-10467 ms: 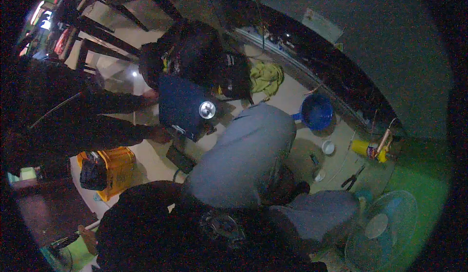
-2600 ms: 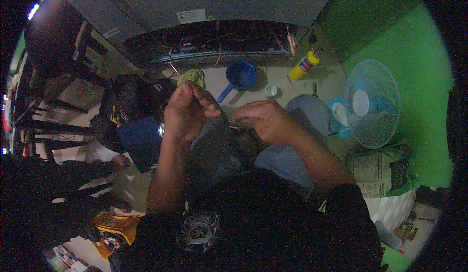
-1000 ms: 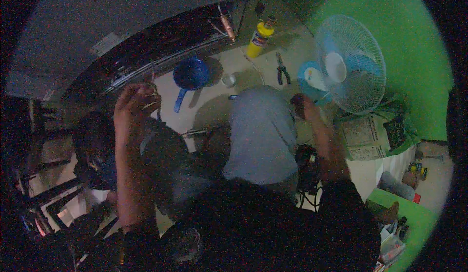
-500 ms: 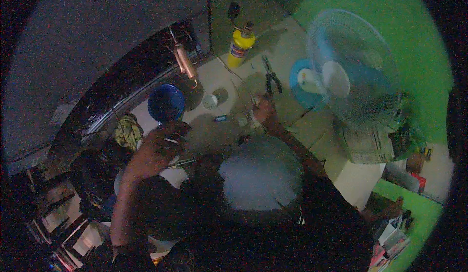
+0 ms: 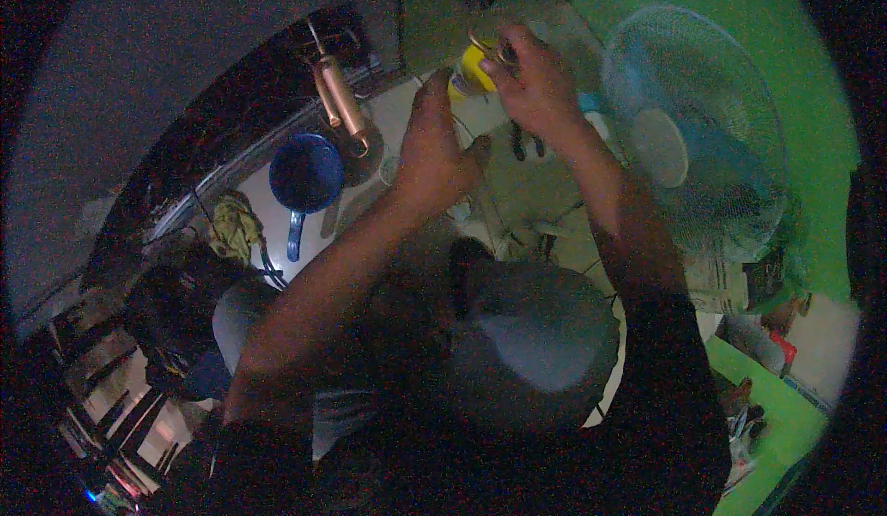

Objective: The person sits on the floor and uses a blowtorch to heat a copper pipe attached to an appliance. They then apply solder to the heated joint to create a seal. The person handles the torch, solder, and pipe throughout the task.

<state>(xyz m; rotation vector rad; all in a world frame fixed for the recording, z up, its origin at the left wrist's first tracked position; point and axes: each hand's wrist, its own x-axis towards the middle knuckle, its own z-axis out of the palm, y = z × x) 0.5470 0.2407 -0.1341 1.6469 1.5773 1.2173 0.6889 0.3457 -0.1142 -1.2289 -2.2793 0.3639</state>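
Note:
A yellow canister point(image 5: 474, 72) with a bent brass-coloured tube point(image 5: 480, 43) at its top stands at the far side of the floor, between my hands. My right hand point(image 5: 538, 86) is closed at the canister's top, fingers curled about the tube. On the canister's left, my left hand point(image 5: 432, 151) is stretched out with fingers extended and thumb apart. Its fingertips are near the canister's side; I cannot tell whether they touch. Pliers with dark handles point(image 5: 528, 143) lie below my right hand, partly hidden by it.
A blue saucepan point(image 5: 305, 174) sits at the left, near a hanging copper cylinder point(image 5: 340, 100) and a crumpled yellowish cloth point(image 5: 235, 225). At the right stands a fan point(image 5: 661, 146) with a round mesh guard, before a green wall. A grey rounded shape point(image 5: 545, 331) fills the lower middle.
My left hand has moved up and right from beside the saucepan to the canister. My right hand has risen from the middle of the floor and taken hold of the canister's top. The view has shifted slightly.

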